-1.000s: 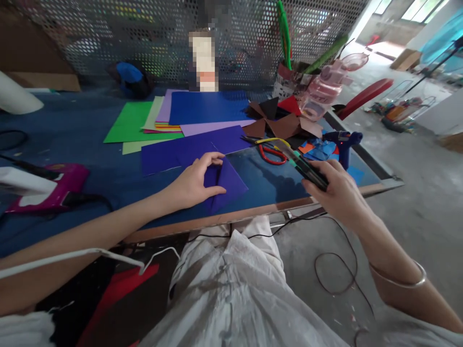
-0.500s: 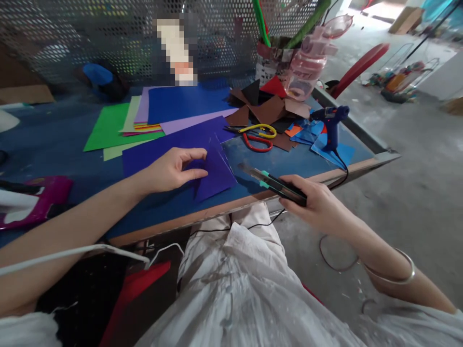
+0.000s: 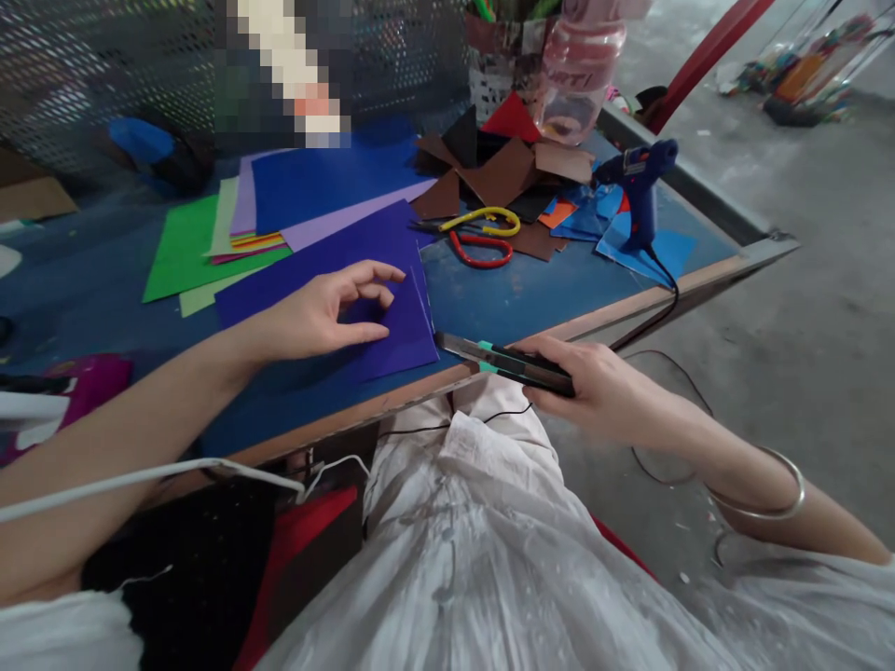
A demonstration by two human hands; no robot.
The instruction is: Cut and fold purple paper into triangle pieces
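A dark purple sheet (image 3: 412, 321) lies on the blue tabletop, its right edge slightly frayed. Over it hovers my left hand (image 3: 342, 303), fingers spread and curved, gripping nothing; whether the fingertips touch the sheet I cannot tell. My right hand (image 3: 580, 382) is wrapped around a black and green utility knife (image 3: 528, 366) just off the table's front edge. The knife's blade is out and points left, its tip close to the lower right edge of the sheet.
Scissors (image 3: 482, 235) with yellow and red handles lie behind the sheet. Brown and black scraps (image 3: 503, 177), a blue glue gun (image 3: 640, 191) and a pink bottle (image 3: 580, 75) stand or lie at the right. Coloured sheets (image 3: 336, 186) are stacked behind. The glue gun's cord (image 3: 675, 298) hangs over the edge.
The purple piece that stood raised beside my left hand now lies flatter. My right hand has brought the knife left, nearer the sheet's edge. The camera view has tilted down.
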